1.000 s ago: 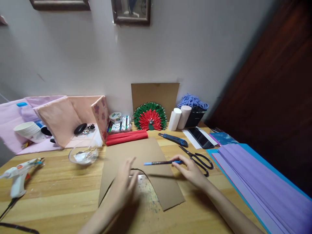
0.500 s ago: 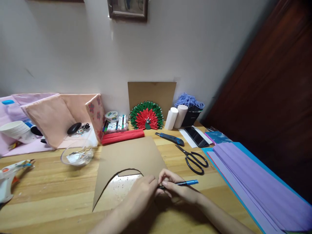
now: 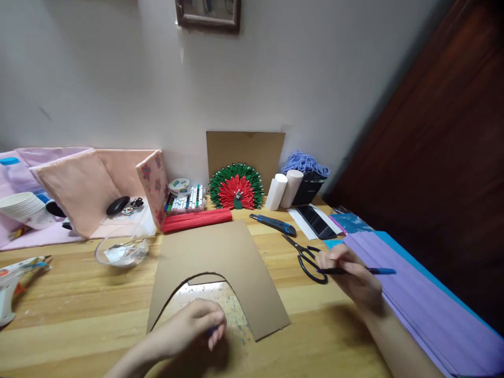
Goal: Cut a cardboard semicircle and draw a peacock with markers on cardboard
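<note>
My right hand (image 3: 356,278) is raised at the right, over the handles of the black scissors (image 3: 305,252), and grips a dark marker pen with a blue end (image 3: 380,271). The blue end points right; the other end passes over the scissors' handles. My left hand (image 3: 197,323) is curled above the arched cutout of a brown cardboard sheet (image 3: 212,244). Between its fingers a bit of a small dark blue thing (image 3: 213,330) shows, mostly hidden. Inside the cutout the speckled tabletop is visible.
Beyond the sheet lie a red roll (image 3: 197,219) and a blue utility knife (image 3: 273,224). A clear bowl (image 3: 122,249) and a glue gun (image 3: 16,283) are at the left. Purple sheets (image 3: 425,294) cover the right side. A red-green peacock craft (image 3: 237,188) stands at the back.
My hands, together at the marker pen before, have parted. The right moved right and up with the pen; the left moved left and down, uncovering the cardboard's right side.
</note>
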Tool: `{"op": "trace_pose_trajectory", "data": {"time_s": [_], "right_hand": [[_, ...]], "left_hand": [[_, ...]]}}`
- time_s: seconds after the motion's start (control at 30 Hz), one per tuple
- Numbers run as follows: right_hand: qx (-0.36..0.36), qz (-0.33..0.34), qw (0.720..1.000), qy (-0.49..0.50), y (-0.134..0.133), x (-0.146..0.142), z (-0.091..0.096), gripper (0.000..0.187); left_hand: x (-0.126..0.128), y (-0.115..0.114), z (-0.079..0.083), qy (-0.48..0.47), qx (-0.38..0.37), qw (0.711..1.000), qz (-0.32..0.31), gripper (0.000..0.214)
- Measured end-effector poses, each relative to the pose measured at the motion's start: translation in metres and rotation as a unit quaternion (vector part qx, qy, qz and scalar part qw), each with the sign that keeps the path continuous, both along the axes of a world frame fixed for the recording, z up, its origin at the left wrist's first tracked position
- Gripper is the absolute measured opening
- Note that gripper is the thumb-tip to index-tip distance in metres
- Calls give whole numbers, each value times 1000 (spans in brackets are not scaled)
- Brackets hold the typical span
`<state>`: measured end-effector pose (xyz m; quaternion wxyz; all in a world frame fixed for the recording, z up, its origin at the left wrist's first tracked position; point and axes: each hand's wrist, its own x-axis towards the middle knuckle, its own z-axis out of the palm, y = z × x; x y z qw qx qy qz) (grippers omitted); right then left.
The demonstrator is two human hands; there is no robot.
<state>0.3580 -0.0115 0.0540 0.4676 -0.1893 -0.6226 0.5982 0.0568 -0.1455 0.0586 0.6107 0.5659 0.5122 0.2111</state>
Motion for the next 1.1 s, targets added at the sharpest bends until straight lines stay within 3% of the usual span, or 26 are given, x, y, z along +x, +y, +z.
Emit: {"op": "trace_pose_trajectory", "data": {"time_s": [0.03, 0.1, 0.2, 0.27, 0.33, 0.47, 0.6, 0.7, 0.8, 0.87, 0.97, 1.03, 1.1], "right_hand": [[9, 8, 999, -32, 2, 4, 1, 20], [36, 109, 982, -151, -2, 1, 2, 20], [104, 275, 905, -308, -17, -18, -6, 31], [154, 290, 868, -373, -25, -28, -16, 58], [183, 258, 853, -415, -30, -33, -27, 67], [198, 177, 877, -400, -29, -44, -41, 40], [220, 140, 895, -362, -24, -64, -45, 33], [226, 134, 900, -348, -22, -73, -46, 35], [227, 123, 910, -324, -24, -73, -48, 35], [171, 96, 938, -286, -27, -73, -51, 27], [-4, 102, 976, -191, -29, -81, -52, 30], [-73, 127, 980, -135, -26, -92, -54, 34], [-94, 133, 981, -107, -24, -103, -56, 30]], "left_hand": [[-7, -1, -7, 47, 25, 998, 44, 44], [-17, -2, -21, 155, 112, 974, 119, 44], [-20, 4, -41, 293, 220, 911, 187, 39], [-22, 11, -52, 360, 243, 880, 192, 43], [-26, 19, -59, 406, 247, 861, 181, 45], [-29, 33, -55, 468, 247, 829, 182, 43], [-14, 43, -40, 502, 297, 789, 196, 38], [3, 51, -39, 455, 333, 814, 140, 30], [10, 60, -47, 403, 324, 845, 132, 18], [9, 65, -54, 379, 315, 857, 148, 14], [3, 69, -59, 355, 310, 867, 162, 16], [-1, 70, -59, 343, 308, 873, 162, 18], [-3, 70, -59, 336, 304, 877, 161, 21]]}}
